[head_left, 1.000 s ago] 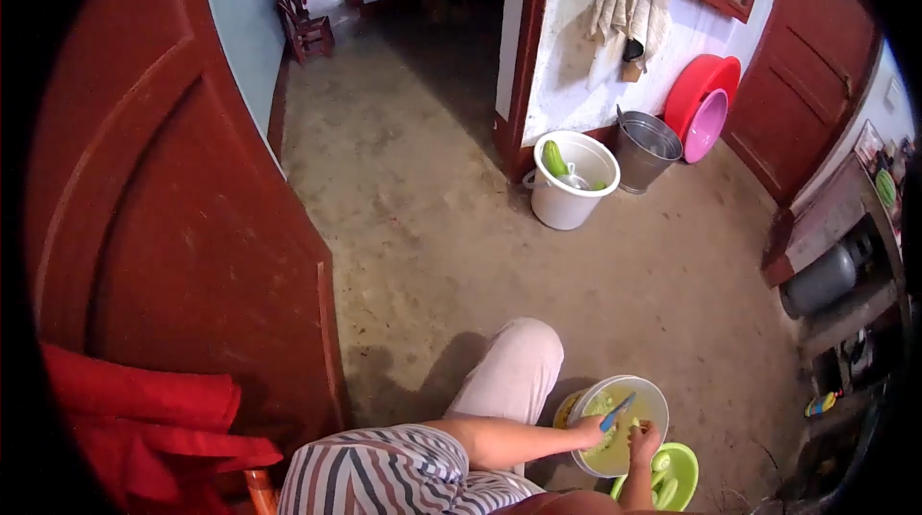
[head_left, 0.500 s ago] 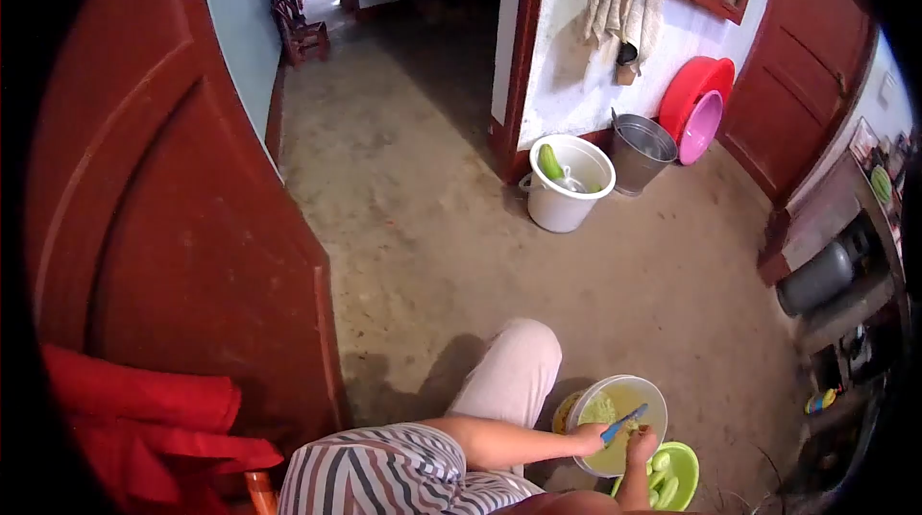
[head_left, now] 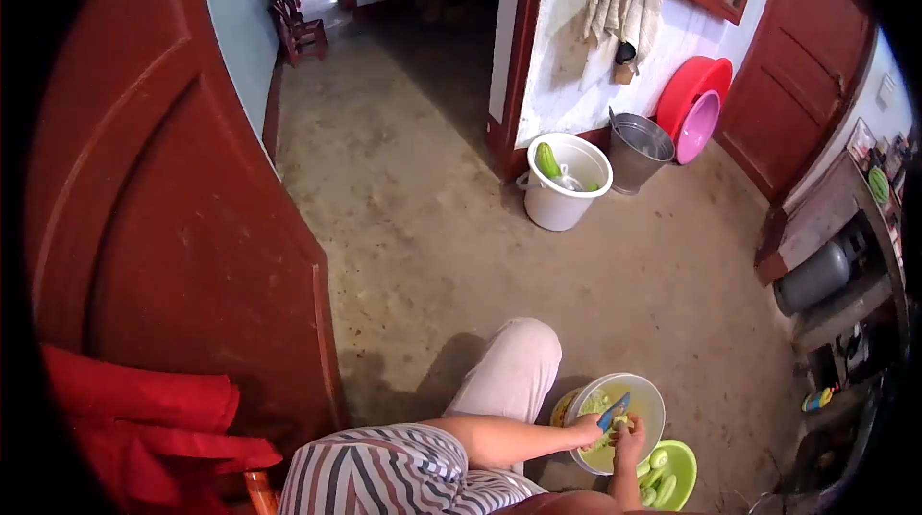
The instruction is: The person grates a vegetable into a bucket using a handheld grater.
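Over a white bucket [head_left: 655,419], my left hand [head_left: 584,432] is closed around a blue knife [head_left: 615,411]. My right hand [head_left: 630,440] pinches a small pale green vegetable piece [head_left: 620,422] close to the blade. Light green cut bits [head_left: 597,402] lie in the bucket, and the hands hide part of them. Beside the bucket, near my right wrist, stands a lime green bowl [head_left: 688,465]. It holds several pale green, elongated vegetables [head_left: 665,490] that look like cucumbers; my right forearm covers its left side.
Farther off on the floor are a white bucket [head_left: 554,211] with a green vegetable inside, and a dark metal bucket [head_left: 636,155]. Red [head_left: 677,83] and pink [head_left: 698,128] basins lean on the wall. A grey gas cylinder [head_left: 816,280] sits under the right counter; a red door [head_left: 192,256] stands left.
The blue knife has shifted slightly up and left, with a steeper tilt. My right hand has moved up and left, bringing the vegetable piece against the blade area. The view has shifted slightly.
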`<state>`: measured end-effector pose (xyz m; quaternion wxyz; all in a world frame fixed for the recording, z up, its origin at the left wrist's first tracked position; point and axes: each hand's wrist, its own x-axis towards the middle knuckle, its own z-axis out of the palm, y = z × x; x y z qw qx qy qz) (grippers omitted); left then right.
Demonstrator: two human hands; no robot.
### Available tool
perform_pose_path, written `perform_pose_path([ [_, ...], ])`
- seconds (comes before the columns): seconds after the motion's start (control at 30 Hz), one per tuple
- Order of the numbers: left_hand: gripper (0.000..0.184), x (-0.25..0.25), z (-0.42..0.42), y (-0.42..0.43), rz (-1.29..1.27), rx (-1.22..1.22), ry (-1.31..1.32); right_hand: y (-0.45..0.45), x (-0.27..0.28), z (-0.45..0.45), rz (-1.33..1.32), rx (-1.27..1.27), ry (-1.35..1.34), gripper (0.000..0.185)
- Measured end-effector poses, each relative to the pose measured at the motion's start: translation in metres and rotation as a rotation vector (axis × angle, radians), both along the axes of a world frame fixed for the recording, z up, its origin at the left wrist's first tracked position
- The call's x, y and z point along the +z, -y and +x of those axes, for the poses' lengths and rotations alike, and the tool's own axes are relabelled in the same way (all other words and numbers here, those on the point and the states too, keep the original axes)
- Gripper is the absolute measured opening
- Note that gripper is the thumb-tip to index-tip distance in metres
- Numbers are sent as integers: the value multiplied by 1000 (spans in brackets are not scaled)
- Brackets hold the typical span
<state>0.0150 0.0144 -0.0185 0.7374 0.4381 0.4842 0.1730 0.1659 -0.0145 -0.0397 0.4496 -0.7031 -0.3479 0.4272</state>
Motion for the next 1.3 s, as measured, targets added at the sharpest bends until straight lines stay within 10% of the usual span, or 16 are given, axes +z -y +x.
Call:
perform_pose_path([
  [0.8, 30, -14, 4, 10, 53, -130, 59, -18, -46, 56, 78, -46, 364, 27],
  [1.07, 34, -21, 10, -2, 15, -56, -32, -9, 17, 5, -71, 78, 53, 33],
  [1.3, 23, -18, 8, 5, 49, -48, -42, -3, -48, 24, 162, 120, 482, 31],
])
